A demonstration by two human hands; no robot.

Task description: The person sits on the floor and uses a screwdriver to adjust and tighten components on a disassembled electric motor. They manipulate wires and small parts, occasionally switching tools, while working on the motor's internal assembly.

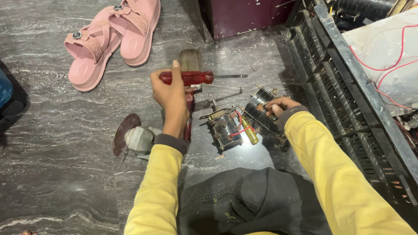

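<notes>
Screwdriver [187, 77] clenched in left hand [170, 93]; right hand [279, 106] gripping half-hidden transformer [260, 110].

A grey, veined stone floor [61, 154] carries everything. On it lie a pair of pink sandals [112, 33] at the top, a paintbrush [189, 60] below them, two small electrical transformers [242, 121] side by side in the middle, a dark brown disc [123, 132] beside a grey lump [140, 139], and a black plastic crate [363, 128] on the right.

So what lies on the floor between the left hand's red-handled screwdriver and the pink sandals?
Head view: only a wooden paintbrush beside the red-handled screwdriver in the left hand; bare grey marble floor reaches the pink sandals.
</notes>
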